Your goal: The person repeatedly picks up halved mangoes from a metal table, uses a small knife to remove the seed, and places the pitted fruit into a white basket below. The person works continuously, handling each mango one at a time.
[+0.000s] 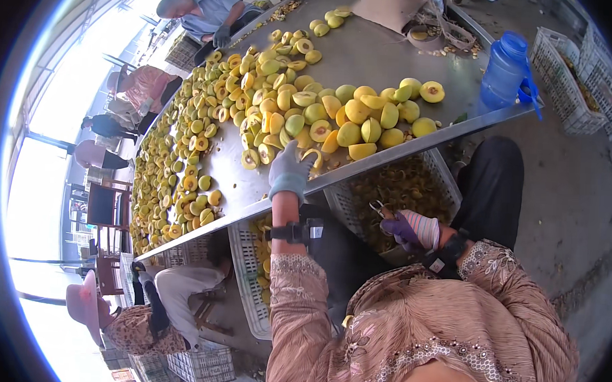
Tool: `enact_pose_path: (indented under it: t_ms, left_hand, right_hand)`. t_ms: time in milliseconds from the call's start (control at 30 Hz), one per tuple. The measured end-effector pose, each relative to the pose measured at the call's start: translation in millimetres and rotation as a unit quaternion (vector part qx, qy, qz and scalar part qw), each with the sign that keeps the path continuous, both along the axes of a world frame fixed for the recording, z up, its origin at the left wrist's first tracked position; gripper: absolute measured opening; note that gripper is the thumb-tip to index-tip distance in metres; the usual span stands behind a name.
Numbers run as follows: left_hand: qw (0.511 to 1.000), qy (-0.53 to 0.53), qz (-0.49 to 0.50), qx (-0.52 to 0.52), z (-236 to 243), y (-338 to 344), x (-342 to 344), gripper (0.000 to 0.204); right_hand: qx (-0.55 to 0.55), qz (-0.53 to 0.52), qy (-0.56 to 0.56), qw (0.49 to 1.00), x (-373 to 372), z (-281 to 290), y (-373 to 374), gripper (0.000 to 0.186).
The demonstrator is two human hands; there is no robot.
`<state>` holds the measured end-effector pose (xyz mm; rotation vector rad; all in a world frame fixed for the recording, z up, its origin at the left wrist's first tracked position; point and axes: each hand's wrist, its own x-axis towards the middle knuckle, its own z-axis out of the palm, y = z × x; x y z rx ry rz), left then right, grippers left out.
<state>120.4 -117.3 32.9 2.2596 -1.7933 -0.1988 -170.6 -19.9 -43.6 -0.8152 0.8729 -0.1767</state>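
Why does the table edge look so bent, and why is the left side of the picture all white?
In the head view the fisheye lens bows the steel table edge and blacks out the corners; daylight from the open left side washes out to white glare; the left hand among the halved yellow fruit stays sharp, as does the right hand.

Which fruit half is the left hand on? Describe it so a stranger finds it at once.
Start at the long steel table and follow its near edge to the grey-gloved left hand. The fruit half lies at its fingertips: a thin curved yellow piece, cut face up, closer to the edge than the pile.
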Motion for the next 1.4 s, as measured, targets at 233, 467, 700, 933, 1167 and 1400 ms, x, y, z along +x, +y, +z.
enact_pose_path:
  t_ms: [233,467,700,933,1167,1400]
  left_hand:
    - [0.965,0.258,0.016,-0.050,-23.4,-4.9,-8.6,0.048]
    - [0.703,0.690,0.063,-0.163,29.6,58.8,-54.9,0.024]
    - [0.860,0.428,-0.058,-0.274,11.7,88.0,-71.1,0.048]
    - [0.865,0.422,0.004,-0.270,-11.4,101.5,-73.1,0.065]
    - [0.837,0.457,0.067,-0.294,-7.1,107.7,-86.8,0.023]
    - [0.718,0.614,0.058,-0.322,7.7,113.6,-108.1,0.021]
  right_hand:
    - [-0.097,-0.043,0.016,0.994,-5.5,25.5,-1.9,0.036]
    - [-0.084,-0.035,-0.135,0.987,8.3,89.7,1.5,0.028]
    - [-0.117,-0.012,-0.105,0.987,31.0,115.5,5.4,0.031]
    - [-0.137,-0.020,-0.079,0.987,41.1,117.9,11.1,0.031]
    - [-0.150,-0.067,-0.108,0.981,46.8,118.2,20.4,0.035]
    - [-0.056,-0.050,-0.131,0.989,43.3,132.5,22.4,0.039]
